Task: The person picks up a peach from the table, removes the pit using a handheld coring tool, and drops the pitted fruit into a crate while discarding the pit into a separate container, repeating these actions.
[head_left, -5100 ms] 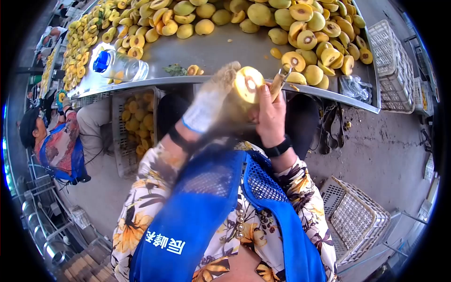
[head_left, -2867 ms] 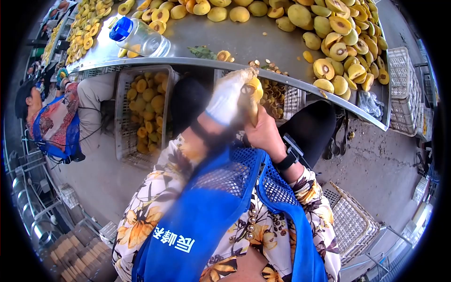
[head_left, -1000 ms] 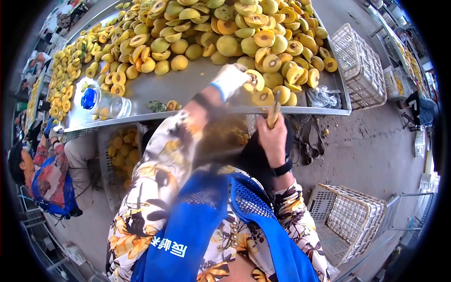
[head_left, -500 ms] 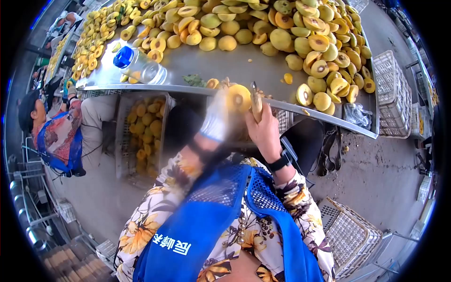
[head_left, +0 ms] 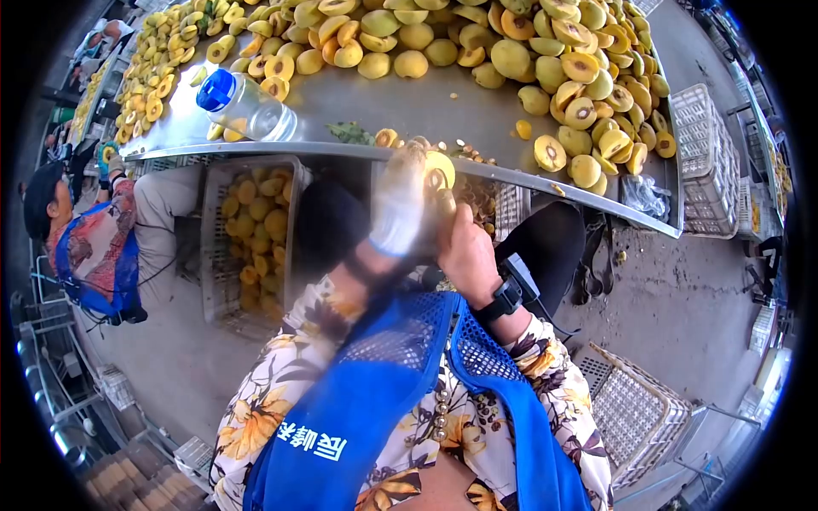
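While my blue vest (head_left: 341, 417) fills the near view, my bare right hand (head_left: 469, 251) is now right up against my gloved left hand (head_left: 399, 200), where a moment ago it stood a little apart with the tool upright. Right grip closed, wrapped round what looks like the tool's handle (head_left: 446, 207); the working end is lost in blur, so I can't tell whether it is biting. Left grip closed too, clasping the yellow fruit half (head_left: 440, 169), just on my side of the bench edge. That closing-up, I judge, takes this piece from being held ready to being worked on.

Below and beyond, a pale crate (head_left: 514, 207) of brownish scraps sits under the bench (head_left: 383, 102), with a fruit-filled crate (head_left: 297, 177) off to my left. Up on the metal, a leaf (head_left: 349, 133) and the blue-capped bottle (head_left: 256, 111) lie near the edge, a crumpled clear bag (head_left: 645, 196) at the right end. Farther back comes the big pile of fruit (head_left: 588, 94), many pieces halved, cut faces showing.
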Available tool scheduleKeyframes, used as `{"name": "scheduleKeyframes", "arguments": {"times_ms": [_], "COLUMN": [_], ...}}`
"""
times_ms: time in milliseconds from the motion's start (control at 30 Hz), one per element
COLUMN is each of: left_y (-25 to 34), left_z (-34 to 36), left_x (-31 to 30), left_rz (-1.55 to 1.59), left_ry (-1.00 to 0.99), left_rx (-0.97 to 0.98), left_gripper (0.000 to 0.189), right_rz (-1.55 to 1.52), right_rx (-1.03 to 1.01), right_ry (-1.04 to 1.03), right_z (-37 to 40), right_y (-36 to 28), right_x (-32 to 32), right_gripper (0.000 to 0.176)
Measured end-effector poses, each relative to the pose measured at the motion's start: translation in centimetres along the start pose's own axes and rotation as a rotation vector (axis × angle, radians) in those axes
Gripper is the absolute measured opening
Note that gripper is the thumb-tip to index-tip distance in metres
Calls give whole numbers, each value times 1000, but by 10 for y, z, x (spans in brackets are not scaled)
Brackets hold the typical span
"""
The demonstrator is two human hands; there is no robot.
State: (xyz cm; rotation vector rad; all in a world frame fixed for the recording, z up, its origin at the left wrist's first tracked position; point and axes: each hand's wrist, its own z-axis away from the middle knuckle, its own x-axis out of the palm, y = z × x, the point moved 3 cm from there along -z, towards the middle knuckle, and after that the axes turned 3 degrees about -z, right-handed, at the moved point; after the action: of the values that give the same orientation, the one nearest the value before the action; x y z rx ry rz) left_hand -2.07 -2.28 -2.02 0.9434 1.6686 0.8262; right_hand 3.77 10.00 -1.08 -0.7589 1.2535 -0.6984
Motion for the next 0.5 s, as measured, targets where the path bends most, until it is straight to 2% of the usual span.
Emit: {"name": "scheduleKeyframes", "arguments": {"times_ms": [133,167,233,267,300,367,433,467,500], "left_y": [-2,-15,-17,-17,-15,-17,3,-4,0], "left_z": [-6,-13,-21,-20,-20,-14,-4,5,4], "left_x": [-6,-7,-6,-5,-5,-6,-10,-8,-13], "left_rz": [392,-21,194,462,720,777,886,739,672], "left_ry": [-160,-264,-423,-473,-455,-291,-136,-18,-82], "left_rx": [-292,238,-13,-262,-528,-422,-591,-410,-443], "left_gripper": [26,26,26,27,28,30,33,30,28], "right_rz": [-2,-10,-91,-132,-149,-184,-287,-340,-291], "right_rx": [-10,-6,16,28,36,50,63,66,-77], "right_ry": [-88,-102,-124,-138,-117,-68,-61,-67,-9], "right_z": [2,3,1,1,-1,-5,-3,-3,-4], "right_y": [4,5,5,6,4,-1,-4,-3,-3], "right_x": [7,9,9,9,7,0,9,17,23], "right_gripper": [23,23,21,20,20,20,23,25,29]}}
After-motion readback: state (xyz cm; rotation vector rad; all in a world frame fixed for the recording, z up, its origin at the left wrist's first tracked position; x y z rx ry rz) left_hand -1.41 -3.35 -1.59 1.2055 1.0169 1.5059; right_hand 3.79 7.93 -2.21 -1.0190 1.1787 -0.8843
